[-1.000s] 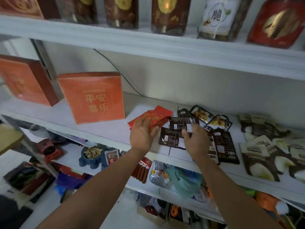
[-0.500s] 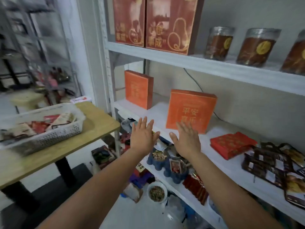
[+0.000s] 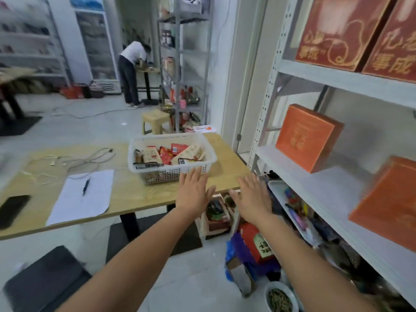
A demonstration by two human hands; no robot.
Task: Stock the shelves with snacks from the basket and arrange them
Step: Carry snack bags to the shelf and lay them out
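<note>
Both hands are out palm-down and hold nothing: the left hand (image 3: 193, 195) and the right hand (image 3: 253, 200) each have fingers straight and spread wide. The white basket (image 3: 157, 174) stands on the wooden counter (image 3: 135, 192) at 11 o'clock from the left hand, whose fingertips overlap its near wall; whether they touch it cannot be told. Snack packets (image 3: 173, 152) lie inside it. The shelves (image 3: 326, 190) stand at 3 o'clock, carrying orange boxes (image 3: 308, 137).
</note>
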